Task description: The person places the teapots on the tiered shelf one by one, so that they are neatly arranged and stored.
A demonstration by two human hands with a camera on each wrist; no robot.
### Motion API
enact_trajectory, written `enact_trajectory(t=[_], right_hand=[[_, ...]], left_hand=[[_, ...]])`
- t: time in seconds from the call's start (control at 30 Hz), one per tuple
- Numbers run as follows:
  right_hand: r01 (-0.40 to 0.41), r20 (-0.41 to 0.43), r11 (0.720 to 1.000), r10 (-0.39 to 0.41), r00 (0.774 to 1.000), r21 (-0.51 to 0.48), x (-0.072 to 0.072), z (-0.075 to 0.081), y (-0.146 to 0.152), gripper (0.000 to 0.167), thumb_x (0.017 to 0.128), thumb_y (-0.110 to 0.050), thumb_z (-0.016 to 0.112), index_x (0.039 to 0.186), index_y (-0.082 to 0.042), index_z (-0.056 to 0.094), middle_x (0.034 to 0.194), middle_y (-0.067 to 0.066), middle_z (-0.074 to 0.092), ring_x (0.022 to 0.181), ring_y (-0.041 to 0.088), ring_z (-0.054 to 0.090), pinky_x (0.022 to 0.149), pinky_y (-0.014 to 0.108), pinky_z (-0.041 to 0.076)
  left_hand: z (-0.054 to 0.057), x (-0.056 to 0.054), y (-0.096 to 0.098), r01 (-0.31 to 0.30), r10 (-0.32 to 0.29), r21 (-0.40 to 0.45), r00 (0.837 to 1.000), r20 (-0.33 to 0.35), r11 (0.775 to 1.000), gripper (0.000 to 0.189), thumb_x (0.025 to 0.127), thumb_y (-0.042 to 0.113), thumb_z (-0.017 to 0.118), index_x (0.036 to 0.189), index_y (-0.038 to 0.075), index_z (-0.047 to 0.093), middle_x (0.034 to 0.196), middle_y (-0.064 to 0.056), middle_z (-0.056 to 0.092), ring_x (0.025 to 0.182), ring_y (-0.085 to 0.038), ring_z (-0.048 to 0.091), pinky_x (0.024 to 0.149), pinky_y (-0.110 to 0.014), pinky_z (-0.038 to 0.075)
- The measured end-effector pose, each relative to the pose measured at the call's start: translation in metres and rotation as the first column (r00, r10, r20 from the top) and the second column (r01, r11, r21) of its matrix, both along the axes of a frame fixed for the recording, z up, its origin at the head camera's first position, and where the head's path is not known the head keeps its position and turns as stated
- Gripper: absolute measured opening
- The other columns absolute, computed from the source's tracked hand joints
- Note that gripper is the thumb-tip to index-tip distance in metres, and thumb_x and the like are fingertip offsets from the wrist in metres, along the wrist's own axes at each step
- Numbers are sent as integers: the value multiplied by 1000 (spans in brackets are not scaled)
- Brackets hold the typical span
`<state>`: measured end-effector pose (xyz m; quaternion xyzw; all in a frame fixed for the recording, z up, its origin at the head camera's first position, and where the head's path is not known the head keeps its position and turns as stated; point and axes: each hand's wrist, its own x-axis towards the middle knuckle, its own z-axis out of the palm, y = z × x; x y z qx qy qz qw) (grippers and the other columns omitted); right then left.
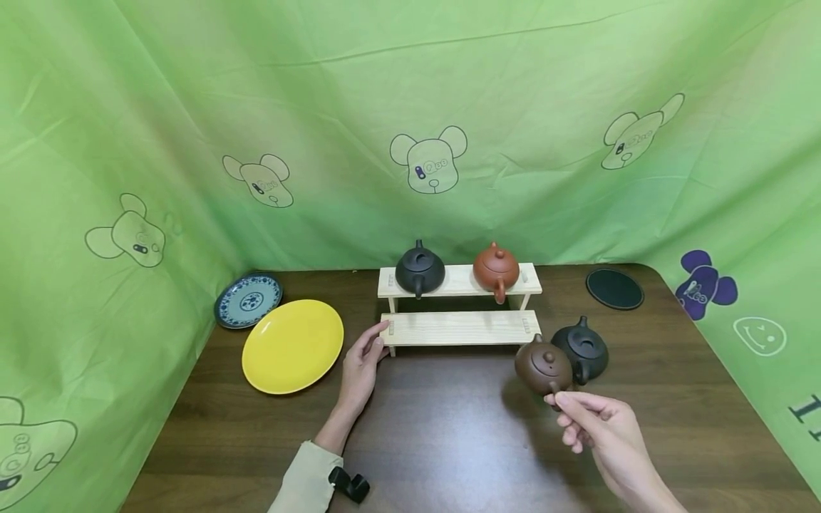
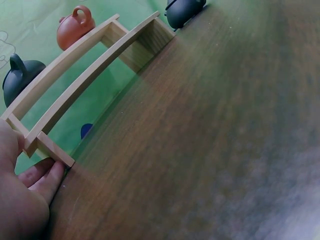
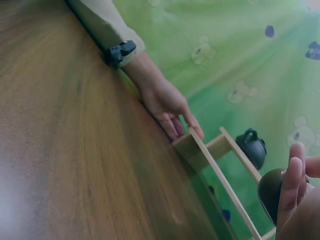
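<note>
In the head view, the right hand (image 1: 609, 431) pinches the handle of the brown clay teapot (image 1: 541, 365), its handle-to-spout axis running away from the fingers; the pot sits by the right end of the wooden stand's lower shelf (image 1: 458, 328), beside a black teapot (image 1: 591, 349), with the left hand (image 1: 360, 374) at the far end. In the left wrist view, the left hand's digits are apart, touching that end. In the right wrist view, fingers partly hide the brown pot.
</note>
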<state>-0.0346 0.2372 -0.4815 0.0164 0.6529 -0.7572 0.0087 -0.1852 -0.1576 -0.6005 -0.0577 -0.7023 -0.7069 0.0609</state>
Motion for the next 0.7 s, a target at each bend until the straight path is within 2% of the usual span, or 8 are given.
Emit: enact_trajectory(t=[0.17,0.4,0.7], right_hand=[[-45,-40,999,45,998,-3,-6,1,-12,34,109,9,59,105,-10,88,81,5,80,63,7,70,52,21,60],[-92,-66,995,94,993,28,-16,7,-28,29,108,8,62,105,-7,87,80,5,79,66,9,73,56,25,64],[-117,-72,992,120,990,42,-31,13,-49,16,108,3,66,107,6,82,79,8,79,67,11,75,59,27,66]], left_hand=[[1,1,0,0,0,-3,1000,18,1000,34,115,28,66,148,23,72,155,2,67,137,-21,66,108,-32,61],[1,0,0,1,-1,6,999,32,1000,34,115,25,65,148,23,72,155,3,66,138,-21,65,108,-32,61],[3,1,0,4,-4,8,999,37,1000,33,115,23,64,148,22,72,154,5,67,140,-20,64,109,-33,61]])
